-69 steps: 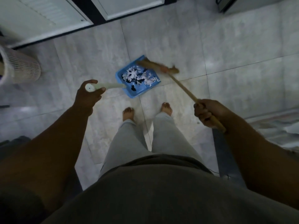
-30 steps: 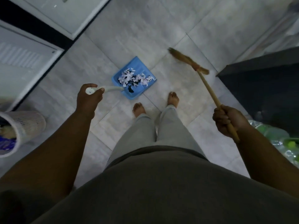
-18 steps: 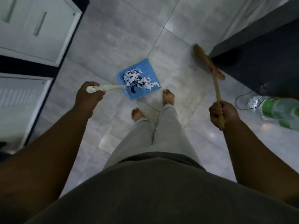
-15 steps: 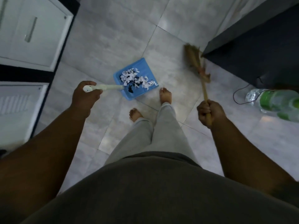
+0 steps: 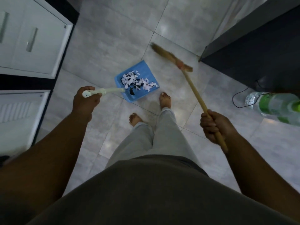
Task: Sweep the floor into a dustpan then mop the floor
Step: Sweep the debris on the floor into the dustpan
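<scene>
The frame is dim, cool grey and underexposed overall. Soft glare patches shine on the glossy floor (image 5: 164,29) at upper centre, lower centre and right. The forearms (image 5: 48,159) and torso in the lower half sink into near-black. The bristles of the broom (image 5: 172,56) smear with motion blur, while the scraps in the dustpan (image 5: 142,67) look fairly crisp. The bottle (image 5: 276,106) at the right edge is blurred. The lines of the cabinet (image 5: 40,46) at left bow with wide-angle distortion.

My left hand (image 5: 85,101): arm reaching forward, fingers wrapped round the dustpan handle (image 5: 110,90). My right hand (image 5: 214,125): arm forward too, fist closed on the broom stick (image 5: 194,91) (both forearms bare).
</scene>
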### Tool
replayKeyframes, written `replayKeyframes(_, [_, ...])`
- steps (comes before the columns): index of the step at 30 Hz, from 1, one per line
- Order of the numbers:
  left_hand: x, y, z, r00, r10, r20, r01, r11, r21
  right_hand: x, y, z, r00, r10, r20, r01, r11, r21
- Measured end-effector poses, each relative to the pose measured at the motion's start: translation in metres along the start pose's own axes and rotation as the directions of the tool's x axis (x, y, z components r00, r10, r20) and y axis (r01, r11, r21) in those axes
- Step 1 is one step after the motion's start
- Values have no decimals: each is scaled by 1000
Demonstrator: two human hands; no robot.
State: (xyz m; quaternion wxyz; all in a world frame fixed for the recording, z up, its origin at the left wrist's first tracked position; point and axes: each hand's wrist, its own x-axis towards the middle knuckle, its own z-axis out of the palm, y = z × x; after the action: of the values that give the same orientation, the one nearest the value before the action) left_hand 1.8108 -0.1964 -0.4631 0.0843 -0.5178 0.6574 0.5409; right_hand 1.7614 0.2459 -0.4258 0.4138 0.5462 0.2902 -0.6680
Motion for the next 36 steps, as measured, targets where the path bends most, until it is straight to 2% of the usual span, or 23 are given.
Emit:
replayKeyframes(3, [-1,-2,-5,999,-22,-23,20,997,-72,15,-33,12,996,-64,-56,64,998,-16])
replayKeyframes(6, [-3,-7,-10,997,-46,-58,40,994,-98,34,-42,28,992,-65,-108,64,998,-11])
replayKeyframes(14, [-1,-18,-18,991,-76,-111,59,987,-149,34,12,44,981,192,-21,-193,970,-148])
replayKeyframes(17, [-2,-17,-25,985,-99,-140,69,977,-204,15,2,51,973,230,2,-223,945,-241])
replayKeyframes(19, [-2,-17,-33,979,-117,-165,77,969,-234,10,-15,68,980,200,-9,-195,940,-281])
replayKeyframes(25, [-8,-29,-60,947,-198,-252,96,926,-365,40,-104,183,1000,20,16,-9,864,-504])
replayKeyframes(28, [-12,-39,-70,916,-243,-319,90,900,-427,71,-128,262,998,-23,57,50,843,-536])
replayKeyframes(32, [-11,-48,-82,856,-326,-402,87,856,-509,113,-131,352,979,-163,119,199,697,-689])
replayKeyframes(35, [-5,-55,-87,821,-375,-430,70,814,-576,148,-117,400,988,-85,130,145,795,-588])
replayKeyframes(36, [-3,-58,-87,812,-384,-439,60,804,-592,159,-110,410,993,-59,105,110,797,-595])
